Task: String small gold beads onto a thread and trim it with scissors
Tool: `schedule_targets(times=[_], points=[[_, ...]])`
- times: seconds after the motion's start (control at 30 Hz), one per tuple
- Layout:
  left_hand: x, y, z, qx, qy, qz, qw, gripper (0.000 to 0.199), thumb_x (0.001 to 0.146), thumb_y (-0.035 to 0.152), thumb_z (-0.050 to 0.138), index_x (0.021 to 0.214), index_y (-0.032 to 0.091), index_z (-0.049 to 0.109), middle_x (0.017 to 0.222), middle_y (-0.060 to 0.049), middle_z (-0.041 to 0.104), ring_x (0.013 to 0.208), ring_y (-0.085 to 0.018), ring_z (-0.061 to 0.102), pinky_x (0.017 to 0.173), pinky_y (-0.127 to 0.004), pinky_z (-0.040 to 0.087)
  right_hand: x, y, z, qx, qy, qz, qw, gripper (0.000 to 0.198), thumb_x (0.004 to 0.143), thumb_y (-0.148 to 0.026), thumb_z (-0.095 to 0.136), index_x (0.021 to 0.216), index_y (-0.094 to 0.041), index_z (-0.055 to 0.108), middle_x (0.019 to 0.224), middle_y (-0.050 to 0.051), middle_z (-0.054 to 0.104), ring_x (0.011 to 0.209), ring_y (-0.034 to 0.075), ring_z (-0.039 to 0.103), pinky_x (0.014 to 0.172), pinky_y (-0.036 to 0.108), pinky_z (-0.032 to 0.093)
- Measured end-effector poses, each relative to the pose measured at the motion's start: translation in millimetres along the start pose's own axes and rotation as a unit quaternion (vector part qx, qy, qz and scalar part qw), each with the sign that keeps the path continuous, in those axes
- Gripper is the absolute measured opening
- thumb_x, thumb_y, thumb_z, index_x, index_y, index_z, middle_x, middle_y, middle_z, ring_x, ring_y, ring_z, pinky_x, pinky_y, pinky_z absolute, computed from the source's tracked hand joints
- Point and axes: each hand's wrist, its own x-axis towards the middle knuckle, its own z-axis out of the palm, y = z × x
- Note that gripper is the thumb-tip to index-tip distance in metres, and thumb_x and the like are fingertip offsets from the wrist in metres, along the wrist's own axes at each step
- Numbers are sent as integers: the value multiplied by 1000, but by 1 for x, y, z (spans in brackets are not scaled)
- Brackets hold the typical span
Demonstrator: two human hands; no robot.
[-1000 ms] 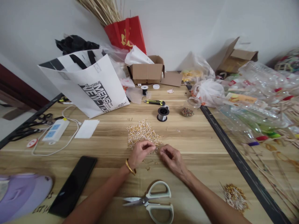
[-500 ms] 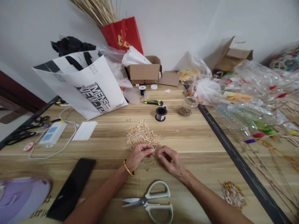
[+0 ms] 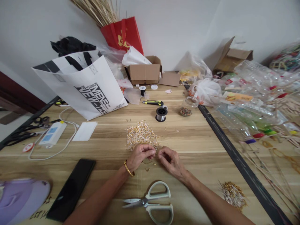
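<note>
My left hand (image 3: pixel 143 154), with a gold bracelet (image 3: pixel 128 168) at its wrist, is closed in a pinch at the near edge of a heap of gold and clear beads (image 3: pixel 142 135). Just right of it, my right hand (image 3: pixel 170 159) is closed too, thumb against curled forefinger. Whatever lies between the fingertips is too small to make out. A few small gold pieces (image 3: pixel 147 169) rest on the wood below my left hand. Nearer to me lie white-handled scissors (image 3: pixel 150 201), blades pointing left and slightly apart.
A wire spool (image 3: pixel 161 114), a utility knife (image 3: pixel 152 102) and a bead jar (image 3: pixel 187 107) stand beyond the heap. At left are a black phone (image 3: pixel 71 189) and a power strip (image 3: pixel 53 132). A second bead bunch (image 3: pixel 234 195) lies at right, with plastic bottles (image 3: pixel 236 123) farther off.
</note>
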Motion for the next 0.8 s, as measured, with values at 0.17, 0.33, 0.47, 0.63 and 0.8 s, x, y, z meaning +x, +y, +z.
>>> schedule_targets(times=[0.17,0.33,0.47,0.63,0.8], points=[[-1,1,0,-3,-4,-2,1000,20,73,30,66,70,10,63,61,1,59,55,-7,50,56,-19,41,0,0,0,-3,-3,4,1000,15,86,-27,50,75,-18,52,65,-1,49,55,11,42,49,22,33],[-1,-2,-1,-9,-8,-1,1000,21,73,31,66,71,10,63,61,1,59,54,-8,50,56,-19,41,0,0,0,-8,-6,5,1000,14,86,-25,49,75,-17,52,66,0,49,55,11,42,49,22,32],[0,-2,-1,-5,-6,-5,1000,23,72,33,67,72,10,63,61,0,59,55,-8,51,56,-20,42,0,2,0,-4,-7,3,1000,13,86,-25,49,76,-17,52,65,-1,49,55,10,42,49,21,32],[0,-3,0,-5,-1,-15,1000,26,69,34,69,71,9,63,60,0,59,53,-8,51,55,-20,41,0,3,1,-4,-8,-3,1000,12,86,-23,50,76,-17,52,64,-1,48,54,10,41,48,21,31],[1,-2,0,-7,1,-25,1000,28,67,36,70,70,9,62,59,0,58,52,-8,50,54,-21,41,0,2,0,-8,-7,1,1000,12,86,-22,50,76,-17,53,65,-1,49,55,10,42,49,21,32]])
